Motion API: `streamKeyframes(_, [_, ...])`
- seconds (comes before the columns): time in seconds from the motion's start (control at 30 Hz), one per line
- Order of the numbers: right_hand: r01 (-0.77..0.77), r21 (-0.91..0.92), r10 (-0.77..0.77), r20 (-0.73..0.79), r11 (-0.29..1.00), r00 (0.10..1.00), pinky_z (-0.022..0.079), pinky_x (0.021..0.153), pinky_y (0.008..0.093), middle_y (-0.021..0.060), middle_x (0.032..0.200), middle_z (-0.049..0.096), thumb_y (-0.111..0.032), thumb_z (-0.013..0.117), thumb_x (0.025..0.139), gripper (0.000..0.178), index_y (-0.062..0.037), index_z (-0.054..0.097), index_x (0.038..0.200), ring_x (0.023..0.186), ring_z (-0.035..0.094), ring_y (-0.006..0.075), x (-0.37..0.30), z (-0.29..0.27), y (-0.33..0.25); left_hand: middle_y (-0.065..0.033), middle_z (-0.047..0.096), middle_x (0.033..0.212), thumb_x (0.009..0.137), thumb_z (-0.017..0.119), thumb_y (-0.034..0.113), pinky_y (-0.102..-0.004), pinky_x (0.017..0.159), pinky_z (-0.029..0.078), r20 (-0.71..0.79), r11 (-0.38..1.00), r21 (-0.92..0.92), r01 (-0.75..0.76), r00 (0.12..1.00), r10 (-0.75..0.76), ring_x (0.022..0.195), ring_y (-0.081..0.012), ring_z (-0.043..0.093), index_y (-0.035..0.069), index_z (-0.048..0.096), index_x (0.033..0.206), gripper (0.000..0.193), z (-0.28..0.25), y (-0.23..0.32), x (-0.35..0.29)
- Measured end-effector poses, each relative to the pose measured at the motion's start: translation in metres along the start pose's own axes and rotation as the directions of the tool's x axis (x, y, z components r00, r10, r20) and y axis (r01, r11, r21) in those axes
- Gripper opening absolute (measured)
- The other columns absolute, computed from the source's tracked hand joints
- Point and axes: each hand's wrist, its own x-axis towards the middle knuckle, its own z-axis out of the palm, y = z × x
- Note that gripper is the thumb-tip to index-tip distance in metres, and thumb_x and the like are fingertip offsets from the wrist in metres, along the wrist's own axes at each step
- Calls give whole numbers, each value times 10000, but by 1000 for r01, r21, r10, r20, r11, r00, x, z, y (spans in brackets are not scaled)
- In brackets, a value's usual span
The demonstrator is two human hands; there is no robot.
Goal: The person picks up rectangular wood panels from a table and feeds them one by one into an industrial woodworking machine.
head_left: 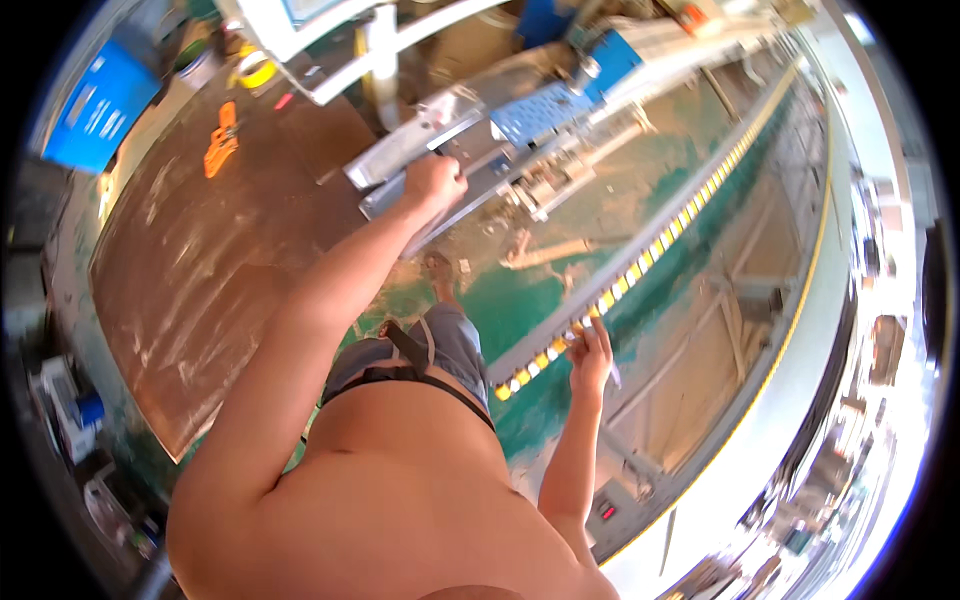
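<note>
Gripping a long grey metal bar point(420, 150) at frame centre, the left hand point(432, 180) is closed around it. Likely stiff and heavy, it is best held mid-length. The right hand point(590, 352), fingers loosely open, rests on a yellow-striped machine rail point(660, 240).

You stand on a green floor point(520, 310), worn and scuffed pale at centre frame. At left, a brown rusty sheet point(200, 260) lies on it, carrying an orange tool point(220, 140) and a yellow tape roll point(256, 68) at upper left.

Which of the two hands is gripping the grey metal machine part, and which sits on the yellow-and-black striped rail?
The left hand is closed around the grey metal machine part, arm stretched forward. The right hand rests lower, fingers on the yellow-and-black striped rail.
</note>
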Motion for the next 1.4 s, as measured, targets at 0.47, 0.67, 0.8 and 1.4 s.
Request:
streamKeyframes(0.47, [-38,223,216,-867,974,449,481,506,278,84,783,629,-195,552,851,211,-27,560,978,627,610,179,-273,-379,163,-88,584,731,859,554,220,-331,508,404,713,948,196,249,628,-312,557,-182,531,32,558,973,220,103,-74,-305])
streamKeyframes(0.67, [-356,-211,-312,-915,910,-256,498,743,388,160,973,633,-218,600,771,572,-34,396,1272,809,625,287,-333,-602,194,-130,533,875,822,617,265,-427,598,409,266,432,651,625,345,-900,673,-253,496,0,507,1144,431,109,-210,-453])
streamKeyframes(0.8, [-467,34,-89,-967,883,-240,472,834,422,167,1016,627,-430,666,725,675,-8,463,1211,943,599,332,-320,-668,208,-101,566,703,855,547,309,-419,557,440,691,753,326,571,400,-602,615,-240,546,5,544,941,317,57,-150,-481])
streamKeyframes(1.4, [208,-214,-282,-873,955,399,454,719,298,111,952,551,-12,575,743,462,31,437,1182,793,524,175,-392,-597,138,-44,627,804,849,583,126,-252,688,472,659,898,-435,63,702,270,735,-97,574,-3,605,885,136,103,225,-362])
